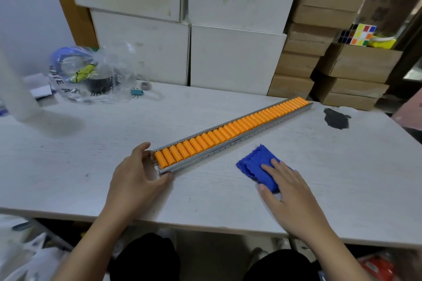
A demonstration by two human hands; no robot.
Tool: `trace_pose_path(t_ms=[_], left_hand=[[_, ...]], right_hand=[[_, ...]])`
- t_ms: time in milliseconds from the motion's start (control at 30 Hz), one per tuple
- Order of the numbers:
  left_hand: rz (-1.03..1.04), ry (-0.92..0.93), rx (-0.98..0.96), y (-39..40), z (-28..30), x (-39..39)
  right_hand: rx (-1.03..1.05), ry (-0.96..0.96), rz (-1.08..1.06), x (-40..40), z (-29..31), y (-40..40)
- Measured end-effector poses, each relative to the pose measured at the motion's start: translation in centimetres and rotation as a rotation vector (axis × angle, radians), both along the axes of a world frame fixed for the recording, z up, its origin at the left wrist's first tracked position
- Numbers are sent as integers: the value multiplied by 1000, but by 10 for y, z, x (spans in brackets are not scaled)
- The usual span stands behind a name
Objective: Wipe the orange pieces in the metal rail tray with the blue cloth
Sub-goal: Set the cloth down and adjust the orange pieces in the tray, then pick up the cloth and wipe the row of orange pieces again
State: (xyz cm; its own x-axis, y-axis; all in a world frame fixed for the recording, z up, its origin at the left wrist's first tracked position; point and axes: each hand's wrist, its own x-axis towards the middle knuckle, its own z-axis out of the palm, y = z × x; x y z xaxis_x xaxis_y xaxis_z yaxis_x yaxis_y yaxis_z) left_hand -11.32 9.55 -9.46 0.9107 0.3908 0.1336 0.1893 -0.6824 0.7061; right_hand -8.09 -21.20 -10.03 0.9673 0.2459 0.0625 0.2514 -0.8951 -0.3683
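The rail tray (242,138) lay diagonally across the bench (91,155), filled with a row of orange pieces (228,131). The left hand (137,175) gripped its near end between thumb and fingers. The right hand (290,187) rested flat, fingers spread, on the cloth (258,164) just beside the tray.

Head camera, close above table (68,166), facing forward-down.

Cloth (260,166) lies on table (91,155), right of rail tray (239,141).
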Motion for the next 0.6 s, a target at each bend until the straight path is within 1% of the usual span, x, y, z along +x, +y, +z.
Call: trace_pose_path(t_ms=[233, 467, 600], left_hand=[[-8, 1, 4, -1, 1, -1], [-8, 13, -2, 0, 2, -1], [-2, 9, -14, -2, 3, -2]], right_hand=[[49, -19, -24, -2, 3, 1], [-52, -142, -74, 2, 9, 8], [-24, -203, -137, 12, 18, 7]])
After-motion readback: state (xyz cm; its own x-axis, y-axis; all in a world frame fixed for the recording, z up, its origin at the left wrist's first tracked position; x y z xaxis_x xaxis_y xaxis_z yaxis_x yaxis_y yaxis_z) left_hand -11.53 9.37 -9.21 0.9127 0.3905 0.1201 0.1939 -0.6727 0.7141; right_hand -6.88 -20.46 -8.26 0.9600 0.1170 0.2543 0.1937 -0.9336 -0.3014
